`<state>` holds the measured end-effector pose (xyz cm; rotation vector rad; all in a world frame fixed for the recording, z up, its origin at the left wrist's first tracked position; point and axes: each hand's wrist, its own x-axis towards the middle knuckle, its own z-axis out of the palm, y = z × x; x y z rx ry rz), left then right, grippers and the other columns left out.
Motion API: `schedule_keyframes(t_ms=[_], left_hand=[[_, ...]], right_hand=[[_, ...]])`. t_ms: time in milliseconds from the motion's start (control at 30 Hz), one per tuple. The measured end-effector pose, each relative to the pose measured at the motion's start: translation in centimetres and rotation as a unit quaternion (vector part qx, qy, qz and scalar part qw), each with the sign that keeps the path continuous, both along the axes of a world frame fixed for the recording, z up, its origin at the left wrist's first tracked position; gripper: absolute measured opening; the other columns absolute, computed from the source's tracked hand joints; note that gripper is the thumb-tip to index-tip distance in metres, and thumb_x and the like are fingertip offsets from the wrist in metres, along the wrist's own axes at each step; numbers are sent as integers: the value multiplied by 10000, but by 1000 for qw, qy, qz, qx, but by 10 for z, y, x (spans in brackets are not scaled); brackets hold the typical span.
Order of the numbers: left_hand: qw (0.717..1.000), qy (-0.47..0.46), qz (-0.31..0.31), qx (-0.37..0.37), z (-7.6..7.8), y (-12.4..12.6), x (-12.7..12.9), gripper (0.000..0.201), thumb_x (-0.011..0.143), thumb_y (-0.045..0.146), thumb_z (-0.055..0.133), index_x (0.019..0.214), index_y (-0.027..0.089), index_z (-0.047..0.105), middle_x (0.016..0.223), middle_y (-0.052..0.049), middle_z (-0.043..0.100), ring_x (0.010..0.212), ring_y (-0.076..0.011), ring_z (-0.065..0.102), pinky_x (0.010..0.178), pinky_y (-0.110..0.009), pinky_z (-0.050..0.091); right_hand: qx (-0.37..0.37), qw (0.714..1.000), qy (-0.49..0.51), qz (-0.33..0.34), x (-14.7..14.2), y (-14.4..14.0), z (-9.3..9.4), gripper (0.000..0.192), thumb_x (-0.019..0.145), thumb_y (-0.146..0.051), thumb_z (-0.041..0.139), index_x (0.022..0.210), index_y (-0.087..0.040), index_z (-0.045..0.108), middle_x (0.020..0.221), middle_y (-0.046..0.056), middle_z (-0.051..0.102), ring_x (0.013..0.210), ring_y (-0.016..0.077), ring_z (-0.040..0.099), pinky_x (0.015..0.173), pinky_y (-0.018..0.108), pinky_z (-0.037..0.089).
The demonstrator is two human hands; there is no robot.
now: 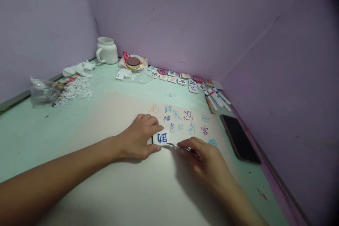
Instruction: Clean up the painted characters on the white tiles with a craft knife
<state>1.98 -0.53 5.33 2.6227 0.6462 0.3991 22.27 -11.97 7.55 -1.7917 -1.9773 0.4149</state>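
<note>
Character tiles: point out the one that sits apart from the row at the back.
The tile with the dark blue character, pinned under the left hand on the white sheet; the row of tiles lies along the wall.

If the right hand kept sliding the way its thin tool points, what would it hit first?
Most likely the small tile with the blue character, pinned by the left hand. The right hand aims its thin metal tool leftward at the tile's lower edge; contact can't be confirmed.
</note>
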Motion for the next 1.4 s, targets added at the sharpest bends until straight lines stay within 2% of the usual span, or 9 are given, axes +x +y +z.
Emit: schedule_keyframes(t_ms=[267,367,667,967,1400], left_hand=[[1000,-11,0,2,-1,0,1,328,754,353,599,1048,208,591,932,-61,522,909,-259,453,870,-441,331],[1000,-10,-1,-2,-2,0,1,337,749,349,606,1052,205,591,931,-63,521,908,-259,451,872,-443,330],[1000,-5,0,2,-3,1,1,345,747,356,610,1055,203,592,949,-72,527,914,-264,449,869,-451,336],[1000,-8,-2,1,-1,0,0,319,758,356,606,1035,199,601,934,-70,529,894,-259,456,856,-446,352],[999,-30,0,-17,3,0,2,264,727,304,630,943,153,639,915,-82,564,884,-257,521,857,-428,409]], right_hand=[[55,990,-127,9,-2,-2,-6,221,853,-194,483,910,-250,689,790,7,721,588,188,668,475,265,385],[74,986,-146,17,-3,-2,-8,212,861,-204,492,885,-264,694,792,-8,726,570,182,667,455,264,371],[104,987,-123,9,-5,-4,-16,254,860,-174,474,911,-262,706,834,3,732,625,190,683,475,270,413],[105,991,-82,-20,-10,-2,-20,233,830,-167,505,875,-250,718,827,12,729,617,190,676,483,273,413],[171,979,-85,-69,-20,-2,-28,237,809,-148,501,800,-234,722,651,-7,660,516,142,587,451,240,300]])
